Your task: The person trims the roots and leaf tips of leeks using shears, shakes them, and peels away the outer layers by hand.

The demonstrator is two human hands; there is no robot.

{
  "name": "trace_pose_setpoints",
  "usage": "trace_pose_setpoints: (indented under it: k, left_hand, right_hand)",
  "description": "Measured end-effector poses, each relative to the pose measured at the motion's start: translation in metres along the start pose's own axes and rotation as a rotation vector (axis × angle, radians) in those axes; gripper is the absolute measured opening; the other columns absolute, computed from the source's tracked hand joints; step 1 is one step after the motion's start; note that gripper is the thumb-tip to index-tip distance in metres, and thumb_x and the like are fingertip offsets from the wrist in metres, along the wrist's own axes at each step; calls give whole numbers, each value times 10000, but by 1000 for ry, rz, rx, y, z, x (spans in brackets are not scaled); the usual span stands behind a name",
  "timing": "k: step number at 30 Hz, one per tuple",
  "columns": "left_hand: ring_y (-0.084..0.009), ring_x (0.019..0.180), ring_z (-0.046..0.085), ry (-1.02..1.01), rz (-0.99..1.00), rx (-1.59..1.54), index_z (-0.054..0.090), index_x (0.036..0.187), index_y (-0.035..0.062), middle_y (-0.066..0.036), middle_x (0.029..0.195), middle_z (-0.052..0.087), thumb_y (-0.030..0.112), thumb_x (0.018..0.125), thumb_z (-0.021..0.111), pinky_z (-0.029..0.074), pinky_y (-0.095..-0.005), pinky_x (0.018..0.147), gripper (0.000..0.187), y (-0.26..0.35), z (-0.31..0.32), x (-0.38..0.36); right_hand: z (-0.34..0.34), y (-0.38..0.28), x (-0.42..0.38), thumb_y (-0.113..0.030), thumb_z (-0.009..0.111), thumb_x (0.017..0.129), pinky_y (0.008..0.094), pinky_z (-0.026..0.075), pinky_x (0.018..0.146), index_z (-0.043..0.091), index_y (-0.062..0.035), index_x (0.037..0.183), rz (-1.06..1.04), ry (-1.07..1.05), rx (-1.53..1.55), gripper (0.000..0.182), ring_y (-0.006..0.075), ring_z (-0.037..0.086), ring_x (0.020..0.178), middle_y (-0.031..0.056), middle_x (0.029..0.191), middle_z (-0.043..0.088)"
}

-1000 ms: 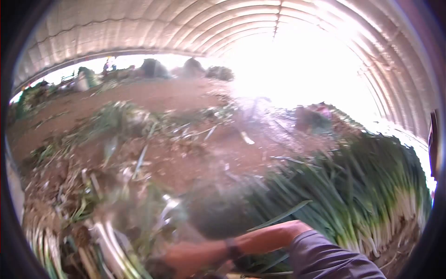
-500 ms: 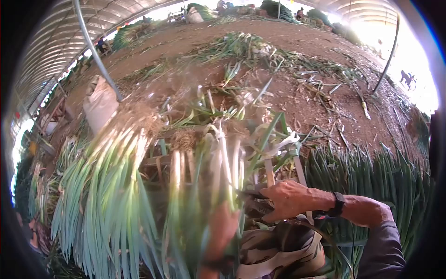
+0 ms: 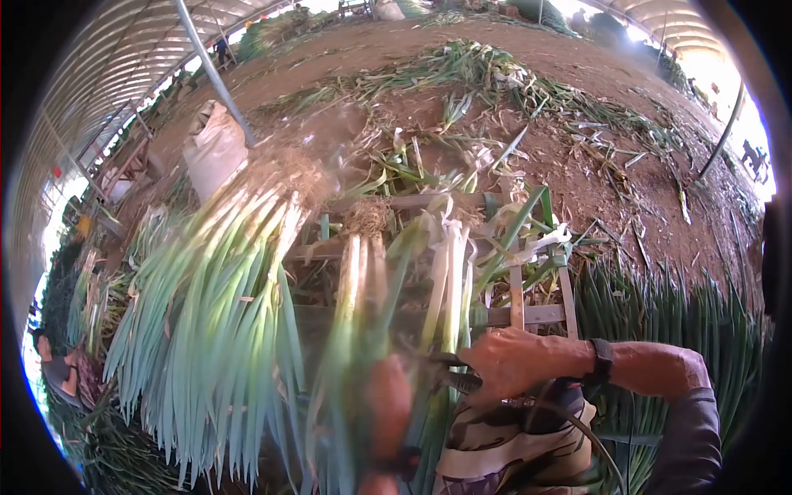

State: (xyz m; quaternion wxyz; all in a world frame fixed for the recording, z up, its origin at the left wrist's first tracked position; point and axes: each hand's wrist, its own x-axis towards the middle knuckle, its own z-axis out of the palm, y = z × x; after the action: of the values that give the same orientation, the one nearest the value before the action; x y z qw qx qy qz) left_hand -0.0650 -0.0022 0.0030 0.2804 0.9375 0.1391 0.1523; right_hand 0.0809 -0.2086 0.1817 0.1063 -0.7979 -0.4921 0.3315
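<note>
My right hand [image 3: 516, 361] is closed around a dark hand tool [image 3: 452, 379] whose tip points left, with a thin hose [image 3: 587, 429] trailing from it. My left hand [image 3: 388, 408] is blurred by motion and grips a bunch of green onions [image 3: 363, 280], white stalks pointing away from me. The tool's tip sits right beside these stalks. A second, bigger bundle of green onions [image 3: 214, 305] lies to the left. Both rest over a wooden slat frame [image 3: 528, 313]. A camouflage cloth [image 3: 503, 458] covers my lap below the hands.
A dense row of green onions [image 3: 676, 322] fills the right side. Trimmings litter the dirt floor [image 3: 577, 165]. A white sack [image 3: 213, 148] leans by a slanted metal pole [image 3: 210, 70]. Another person [image 3: 58, 371] sits at the lower left among more onions.
The view swung from the tunnel roof and the right-hand onion pile down to the frame. My left hand brought a bunch up beside the tool; my right hand barely moved lately.
</note>
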Motion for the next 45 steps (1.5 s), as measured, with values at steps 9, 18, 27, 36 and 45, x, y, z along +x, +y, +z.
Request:
trace_pose_setpoints:
  k: [9, 18, 27, 36, 45]
  left_hand:
    - [-381, 1201, 566, 112, -180, 88, 532, 1319, -6, -187, 1281, 603, 46, 823, 698, 431, -478, 1059, 526, -17, 1, 15]
    - [-357, 1031, 667, -110, -237, 267, 597, 1220, 43, -160, 1099, 701, 187, 805, 741, 488, -511, 931, 463, -14, 5, 39]
    - [-332, 951, 686, -151, -304, 414, 614, 1145, 60, -143, 1037, 709, 230, 808, 721, 473, -536, 946, 393, -14, 21, 47]
    - [-352, 914, 690, -234, -317, 405, 571, 1157, 30, -167, 1007, 693, 204, 811, 697, 480, -506, 881, 407, -12, 23, 50]
    - [-413, 968, 677, -12, -289, 192, 536, 1334, 20, -223, 1080, 668, 170, 813, 682, 543, -533, 832, 562, -22, 31, 60]
  right_hand:
    - [12, -16, 19, -483, 758, 772, 519, 532, 646, 628, 39, 848, -89, -117, 31, 543, 467, 672, 741, 247, 722, 649]
    - [16, 2, 45, -413, 783, 750, 518, 531, 641, 619, 28, 859, -55, 102, 54, 483, 457, 671, 729, 225, 722, 653]
    - [9, 32, 78, -391, 800, 750, 494, 530, 651, 597, 37, 882, -20, 247, 10, 491, 420, 673, 718, 214, 735, 641]
    - [-8, 40, 109, -357, 800, 745, 476, 539, 616, 580, 70, 827, 67, 341, -4, 487, 419, 666, 651, 219, 692, 634]
    - [-9, 49, 108, -360, 764, 768, 457, 544, 618, 624, 58, 921, 78, 323, 65, 467, 377, 661, 623, 206, 666, 631]
